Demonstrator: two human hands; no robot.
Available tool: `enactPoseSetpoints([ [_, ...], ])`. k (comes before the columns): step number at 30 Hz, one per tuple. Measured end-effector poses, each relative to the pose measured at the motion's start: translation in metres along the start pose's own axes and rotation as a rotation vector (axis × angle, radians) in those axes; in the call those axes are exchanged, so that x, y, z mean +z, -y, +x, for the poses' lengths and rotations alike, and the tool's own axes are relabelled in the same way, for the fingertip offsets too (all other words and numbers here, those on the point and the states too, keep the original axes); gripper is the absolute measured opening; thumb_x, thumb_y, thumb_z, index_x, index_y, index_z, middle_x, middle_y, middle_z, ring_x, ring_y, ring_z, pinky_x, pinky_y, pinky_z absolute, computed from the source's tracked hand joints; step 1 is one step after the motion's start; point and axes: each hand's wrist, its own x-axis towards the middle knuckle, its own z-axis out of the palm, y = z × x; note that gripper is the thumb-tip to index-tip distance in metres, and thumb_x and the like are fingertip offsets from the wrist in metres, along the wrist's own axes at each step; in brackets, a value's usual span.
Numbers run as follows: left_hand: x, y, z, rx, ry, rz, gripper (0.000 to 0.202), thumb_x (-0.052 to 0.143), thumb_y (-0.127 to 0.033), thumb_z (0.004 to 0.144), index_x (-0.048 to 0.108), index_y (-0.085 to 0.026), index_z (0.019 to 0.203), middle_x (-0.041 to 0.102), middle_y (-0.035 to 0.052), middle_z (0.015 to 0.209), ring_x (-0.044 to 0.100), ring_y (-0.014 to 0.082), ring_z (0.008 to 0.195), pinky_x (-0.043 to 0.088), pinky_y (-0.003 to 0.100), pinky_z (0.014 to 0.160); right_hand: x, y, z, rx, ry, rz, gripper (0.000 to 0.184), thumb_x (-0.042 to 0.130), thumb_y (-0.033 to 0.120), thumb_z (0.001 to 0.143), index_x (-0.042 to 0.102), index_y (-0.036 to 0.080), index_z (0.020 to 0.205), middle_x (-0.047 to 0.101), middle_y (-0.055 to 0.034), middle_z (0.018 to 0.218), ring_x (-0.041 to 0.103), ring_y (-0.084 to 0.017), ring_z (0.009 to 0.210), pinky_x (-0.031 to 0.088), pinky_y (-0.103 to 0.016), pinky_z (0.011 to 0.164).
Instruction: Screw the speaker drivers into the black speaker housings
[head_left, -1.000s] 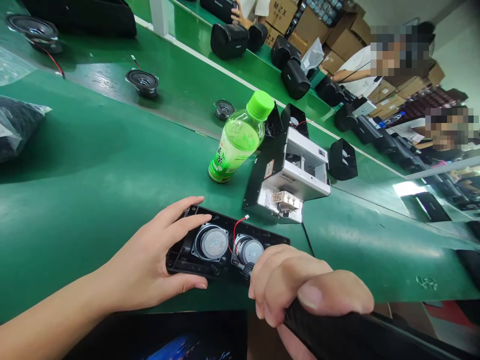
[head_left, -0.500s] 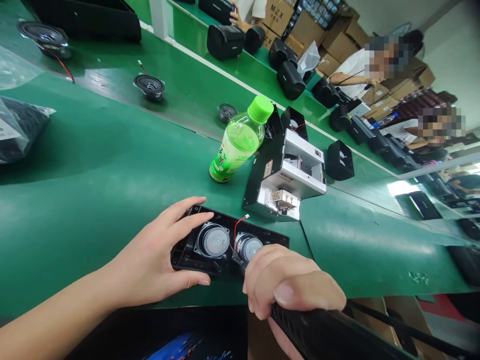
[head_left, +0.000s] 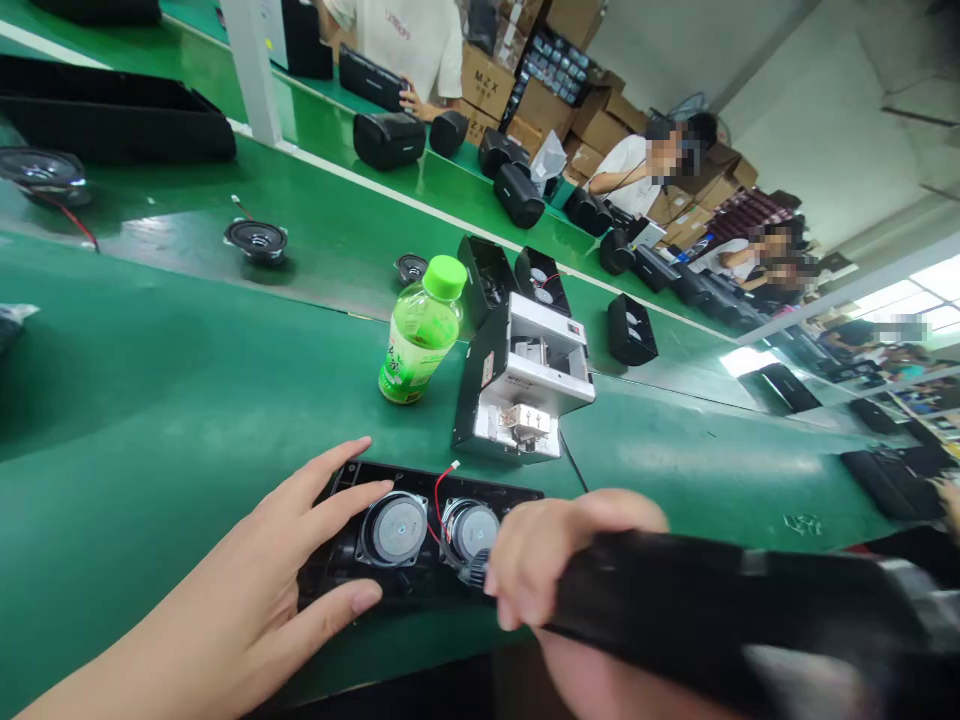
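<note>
A black speaker panel (head_left: 341, 550) lies on the green bench, holding two round drivers, a left driver (head_left: 395, 529) and a right driver (head_left: 470, 527). A red wire (head_left: 438, 492) with a white plug rises between them. My left hand (head_left: 277, 560) spans the panel's left end, fingers spread, thumb over the near side and fingertips by the far edge. My right hand (head_left: 547, 560) is closed around a black electric screwdriver (head_left: 675, 600), tilted low. Its ribbed collar (head_left: 476, 568) is at the right driver's near edge; the tip cannot be made out.
Beyond the panel stand a green-capped bottle (head_left: 421, 330) and a silver-black machine (head_left: 525, 380). A loose driver (head_left: 256, 241) lies farther left, near a long black case (head_left: 112, 110). Speaker housings (head_left: 632, 328) sit beyond the machine. People work across the bench beside cardboard boxes (head_left: 486, 80).
The view has shifted, so bench items appear lower and farther left. The screwdriver has swung flatter in my right hand. My left thumb has lifted away from the panel's near edge.
</note>
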Motion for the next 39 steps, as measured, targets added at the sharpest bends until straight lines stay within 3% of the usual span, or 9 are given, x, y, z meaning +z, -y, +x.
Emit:
enactPoseSetpoints([
  [2, 0.0, 0.007, 0.001, -0.032, -0.021, 0.032, 0.06, 0.072, -0.056, 0.122, 0.067, -0.055, 0.182, 0.047, -0.0029, 0.209, 0.075, 0.0379, 0.171, 0.078, 0.051, 0.127, -0.014, 0.018, 0.024, -0.067, -0.1, 0.053, 0.054, 0.066, 0.083, 0.124, 0.087, 0.046, 0.157, 0.075, 0.0055, 0.073, 0.068, -0.022, 0.053, 0.069, -0.041, 0.061],
  [4, -0.001, 0.013, 0.004, -0.013, -0.03, 0.09, 0.054, 0.072, -0.056, 0.121, 0.075, -0.055, 0.175, 0.05, -0.0043, 0.207, 0.075, 0.0396, 0.169, 0.077, 0.053, 0.127, -0.025, 0.025, 0.054, -0.148, -0.231, 0.075, 0.055, 0.077, 0.086, 0.117, 0.095, 0.041, 0.143, 0.078, 0.0039, 0.071, 0.069, -0.022, 0.053, 0.067, -0.04, 0.058],
  [7, -0.001, 0.017, 0.018, 0.099, -0.038, 0.214, 0.054, 0.08, -0.057, 0.113, 0.082, -0.054, 0.167, 0.052, -0.0045, 0.206, 0.072, 0.0471, 0.171, 0.074, 0.065, 0.129, -0.032, 0.013, 0.096, -0.301, -0.335, 0.049, 0.072, 0.081, 0.102, 0.103, 0.095, 0.033, 0.116, 0.076, 0.0044, 0.065, 0.064, -0.019, 0.046, 0.057, -0.034, 0.046],
  [10, 0.0, 0.012, 0.038, 0.197, -0.054, 0.288, 0.055, 0.091, -0.046, 0.096, 0.089, -0.048, 0.151, 0.057, -0.0007, 0.202, 0.07, 0.054, 0.17, 0.072, 0.078, 0.125, -0.034, -0.013, 0.119, -0.308, -0.29, 0.038, 0.073, 0.086, 0.102, 0.099, 0.088, 0.029, 0.106, 0.075, 0.0062, 0.062, 0.061, -0.018, 0.043, 0.05, -0.031, 0.041],
  [15, 0.002, -0.005, 0.058, 0.268, -0.043, 0.26, 0.048, 0.09, -0.034, 0.088, 0.089, -0.042, 0.135, 0.077, 0.0066, 0.181, 0.08, 0.0513, 0.156, 0.077, 0.079, 0.113, -0.038, -0.034, 0.121, -0.312, -0.321, 0.04, 0.065, 0.071, 0.089, 0.115, 0.084, 0.025, 0.125, 0.069, 0.0069, 0.063, 0.057, -0.017, 0.041, 0.047, -0.03, 0.038],
  [21, 0.006, 0.005, 0.044, 0.2, 0.014, 0.273, 0.048, 0.091, -0.041, 0.094, 0.09, -0.046, 0.142, 0.071, 0.0014, 0.188, 0.077, 0.0504, 0.16, 0.075, 0.076, 0.117, -0.043, -0.036, 0.125, -0.269, -0.395, -0.023, 0.071, 0.057, 0.096, 0.116, 0.078, 0.03, 0.127, 0.063, 0.007, 0.063, 0.055, -0.017, 0.038, 0.044, -0.03, 0.037],
  [25, 0.005, 0.004, 0.045, 0.198, 0.006, 0.329, 0.054, 0.092, -0.039, 0.086, 0.088, -0.044, 0.14, 0.072, 0.0067, 0.187, 0.077, 0.0532, 0.16, 0.075, 0.083, 0.115, -0.043, -0.039, 0.124, -0.262, -0.377, -0.014, 0.07, 0.053, 0.095, 0.118, 0.078, 0.031, 0.131, 0.062, 0.0074, 0.065, 0.055, -0.017, 0.04, 0.046, -0.03, 0.04],
  [33, -0.003, -0.004, 0.055, 0.243, 0.008, 0.284, 0.048, 0.092, -0.042, 0.095, 0.089, -0.046, 0.142, 0.079, 0.0059, 0.178, 0.079, 0.0524, 0.156, 0.077, 0.08, 0.109, -0.041, -0.033, 0.116, -0.252, -0.439, 0.047, 0.077, 0.068, 0.101, 0.11, 0.082, 0.029, 0.133, 0.063, 0.0068, 0.064, 0.055, -0.016, 0.041, 0.044, -0.028, 0.038],
  [39, -0.005, -0.004, 0.053, 0.239, 0.011, 0.276, 0.044, 0.09, -0.043, 0.098, 0.09, -0.046, 0.143, 0.082, 0.0047, 0.173, 0.079, 0.0523, 0.155, 0.075, 0.078, 0.11, -0.036, -0.033, 0.12, -0.24, -0.396, 0.045, 0.069, 0.071, 0.096, 0.112, 0.081, 0.027, 0.113, 0.068, 0.0053, 0.064, 0.057, -0.015, 0.043, 0.047, -0.029, 0.042],
])
